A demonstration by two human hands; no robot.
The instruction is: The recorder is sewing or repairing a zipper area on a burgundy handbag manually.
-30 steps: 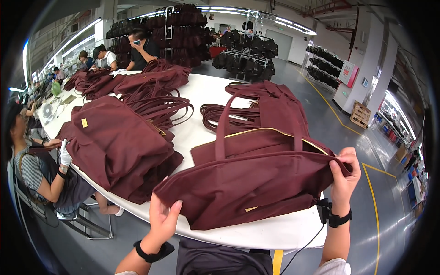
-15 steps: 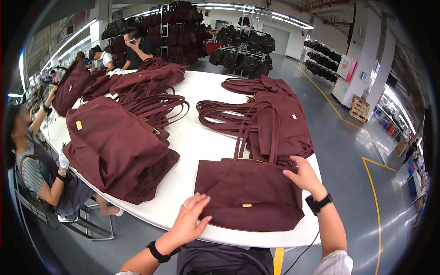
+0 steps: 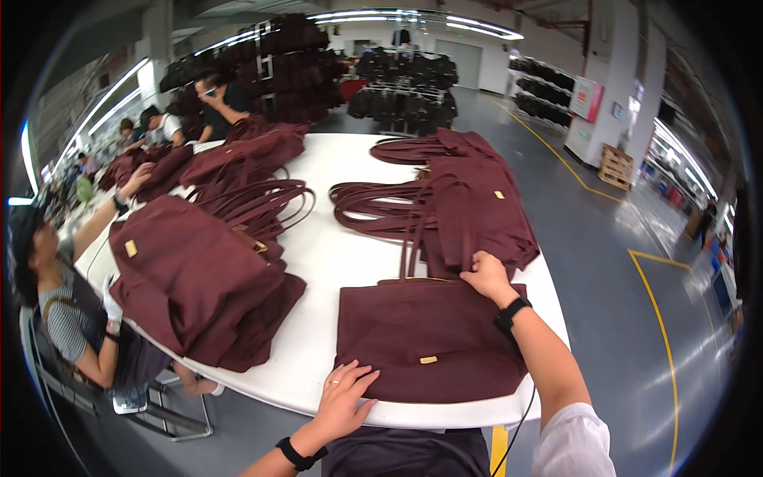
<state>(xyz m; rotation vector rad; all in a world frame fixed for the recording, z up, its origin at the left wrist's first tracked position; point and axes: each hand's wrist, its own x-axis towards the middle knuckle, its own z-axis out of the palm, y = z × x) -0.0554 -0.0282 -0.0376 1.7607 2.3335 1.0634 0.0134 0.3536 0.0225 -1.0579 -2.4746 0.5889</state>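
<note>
A maroon tote bag lies flat at the table's near edge, its small gold tag toward me and its two handles stretched away. My left hand rests on the bag's near left corner with the fingers spread. At the far right of the bag's top edge, my right hand is closed on the bag where a handle joins it; the fingertips are partly hidden. Just beyond lies a stack of similar maroon bags, with looped handles pointing left.
A larger heap of maroon bags covers the left of the white table. Beside it a seated co-worker reaches toward the far bags. Other people sit farther back. Racks of dark bags stand behind, and a wooden pallet far right.
My right hand has moved left and closed at the bag's top edge. My left hand has slid down onto the near left corner. The co-worker's raised bag has been lowered.
</note>
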